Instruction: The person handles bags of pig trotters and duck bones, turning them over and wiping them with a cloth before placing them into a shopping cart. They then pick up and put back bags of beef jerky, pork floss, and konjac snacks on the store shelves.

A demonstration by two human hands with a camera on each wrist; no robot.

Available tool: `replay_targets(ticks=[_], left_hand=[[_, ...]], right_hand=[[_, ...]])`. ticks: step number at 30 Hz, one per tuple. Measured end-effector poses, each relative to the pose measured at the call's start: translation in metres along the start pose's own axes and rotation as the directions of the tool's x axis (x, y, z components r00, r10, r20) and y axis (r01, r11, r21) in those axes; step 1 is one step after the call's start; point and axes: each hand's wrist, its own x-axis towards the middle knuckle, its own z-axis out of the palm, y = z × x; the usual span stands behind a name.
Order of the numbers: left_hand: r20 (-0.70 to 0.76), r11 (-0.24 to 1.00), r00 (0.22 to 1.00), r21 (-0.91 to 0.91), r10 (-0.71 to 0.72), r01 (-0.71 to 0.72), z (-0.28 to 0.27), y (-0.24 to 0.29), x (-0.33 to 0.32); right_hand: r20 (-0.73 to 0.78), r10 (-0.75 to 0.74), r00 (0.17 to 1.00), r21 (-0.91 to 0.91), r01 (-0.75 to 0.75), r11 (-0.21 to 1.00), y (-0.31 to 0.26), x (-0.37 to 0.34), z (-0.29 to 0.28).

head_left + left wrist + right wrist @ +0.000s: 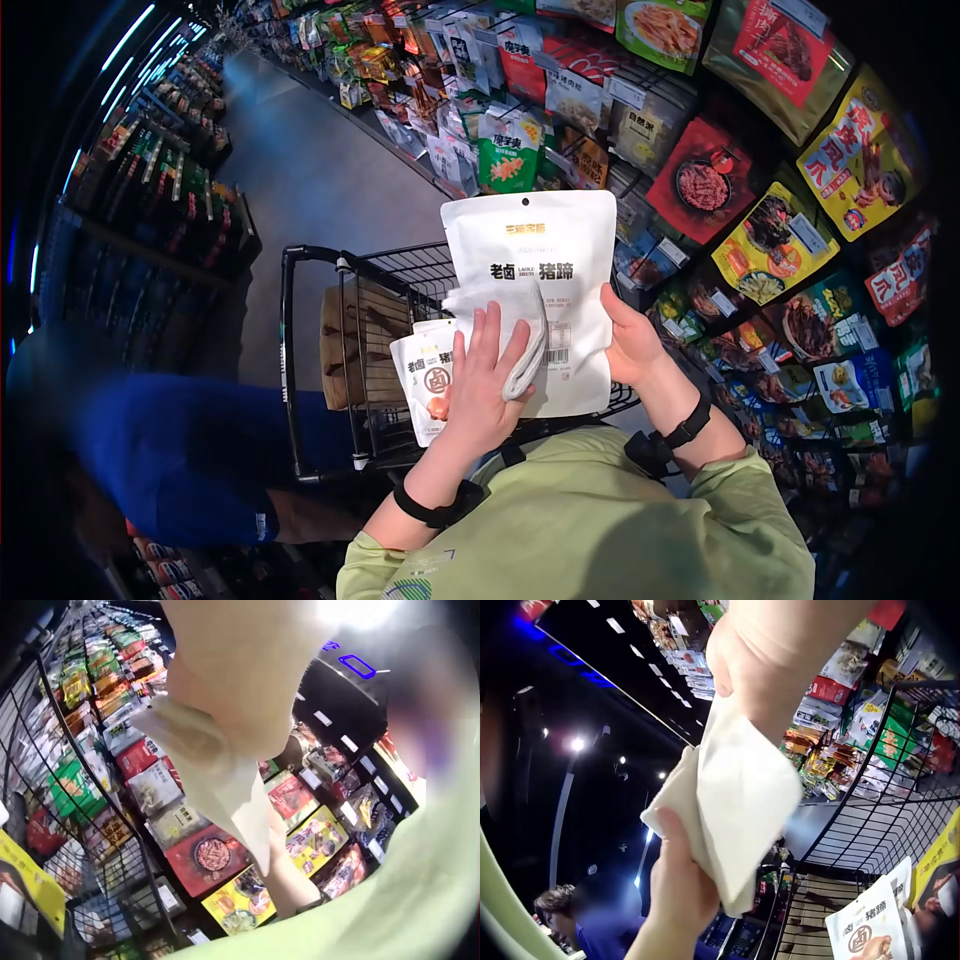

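Observation:
A large white pouch (590,250) with dark lettering is upright in front of the torso. My right hand (635,340) grips its right edge, thumb on the front. Straight fingers of my left hand (487,375) press a folded white cloth (535,350) on the pouch's lower left front. From the right wrist camera, the cloth (676,791) lies along the pouch (742,787), between my left hand (679,889) and right hand (739,667). In the left wrist view my left hand (232,675) covers part of the cloth (199,742).
Below the hands stands a black wire cart (290,350) holding a smaller white pouch (425,385) and a brown package (340,345). Shelves of hanging snack packets (700,180) line the right. A person in blue (190,450) is at the left, beside the aisle floor (300,170).

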Motion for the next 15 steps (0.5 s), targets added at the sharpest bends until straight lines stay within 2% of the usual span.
replay_targets(ticks=[5,7,9,10,11,12,13,14,15], left_hand=[[0.108,0.997,0.994,-0.071,0.024,-0.016,0.019,-0.006,-0.010],[0.215,0.992,0.975,-0.127,0.053,-0.026,0.024,-0.012,-0.017],[0.179,0.983,0.982,-0.185,0.054,-0.020,0.041,-0.028,-0.031],[0.195,0.897,0.973,-0.400,-0.120,0.191,0.060,-0.051,-0.046],[0.252,0.720,0.926,-0.582,-0.282,0.378,0.075,-0.069,-0.053],[0.290,0.634,0.846,-0.565,-0.447,0.528,0.081,-0.076,-0.051],[0.321,0.520,0.734,-0.542,-0.598,0.661,0.087,-0.084,-0.051],[0.314,0.513,0.729,-0.546,-0.608,0.663,0.102,-0.103,-0.054],[0.377,0.404,0.625,-0.518,-0.684,0.754,0.123,-0.128,-0.064]], right_hand=[[-0.028,-0.053,0.998,-0.016,0.053,0.998,-0.027,-0.023,-0.014],[-0.027,-0.081,0.996,-0.028,0.080,0.996,-0.039,-0.031,-0.018],[-0.024,-0.106,0.994,-0.039,0.105,0.994,-0.051,-0.039,-0.024],[-0.027,-0.123,0.992,-0.044,0.122,0.992,-0.057,-0.044,-0.030],[-0.032,-0.139,0.990,-0.050,0.137,0.989,-0.063,-0.049,-0.034],[-0.036,-0.140,0.989,-0.052,0.138,0.989,-0.069,-0.055,-0.038],[-0.042,-0.153,0.987,-0.035,0.152,0.988,-0.074,-0.060,-0.041],[-0.043,-0.156,0.987,-0.017,0.155,0.988,-0.078,-0.062,-0.044],[-0.037,-0.131,0.991,-0.016,0.131,0.991,-0.081,-0.064,-0.046]])
